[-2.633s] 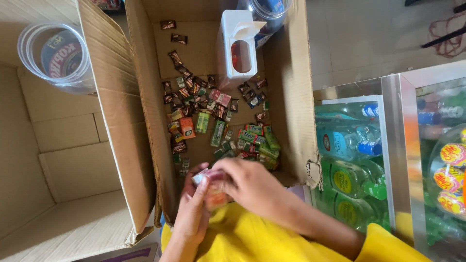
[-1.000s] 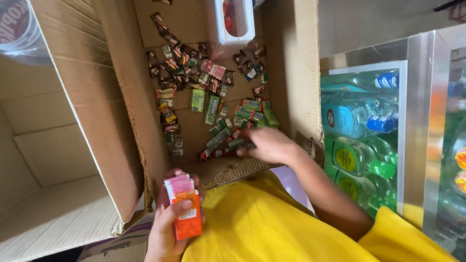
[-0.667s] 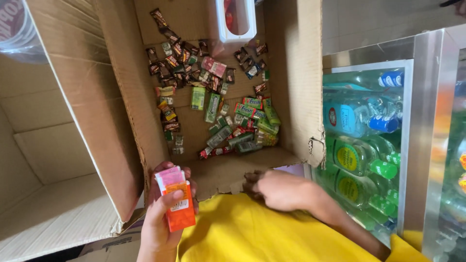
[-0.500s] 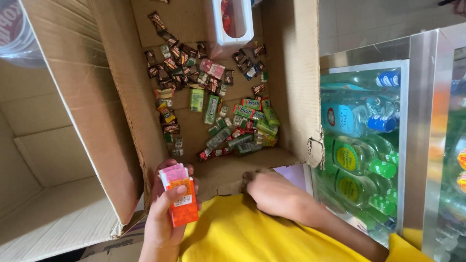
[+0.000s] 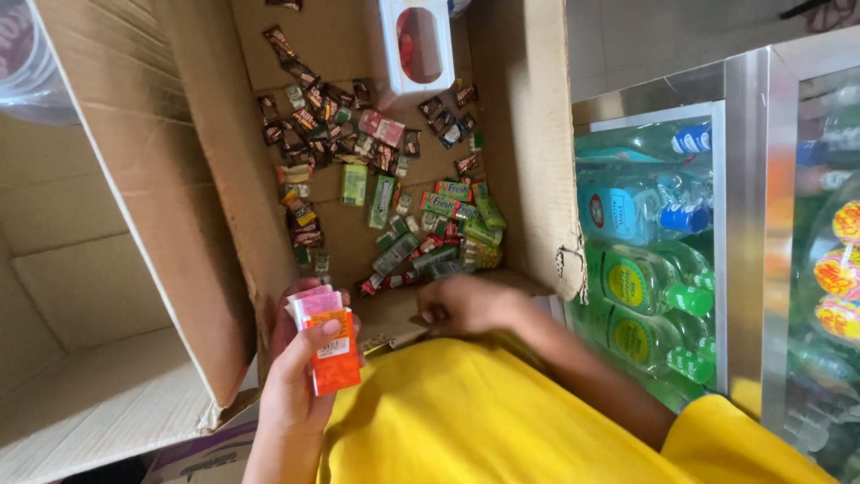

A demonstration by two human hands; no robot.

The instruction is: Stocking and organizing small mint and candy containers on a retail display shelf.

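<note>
Several packets (image 5: 327,345) sit clamped in my left hand (image 5: 300,385), while my right hand (image 5: 470,305), back from the sweets (image 5: 421,242) just ahead in the box (image 5: 528,134), rests loosely curled and empty, nothing added.

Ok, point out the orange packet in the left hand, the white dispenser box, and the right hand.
orange packet (image 5: 337,358), head view, on its orange front face.
white dispenser box (image 5: 396,49), head view, on its white left wall.
right hand (image 5: 470,305), head view, on the back of the hand.
</note>
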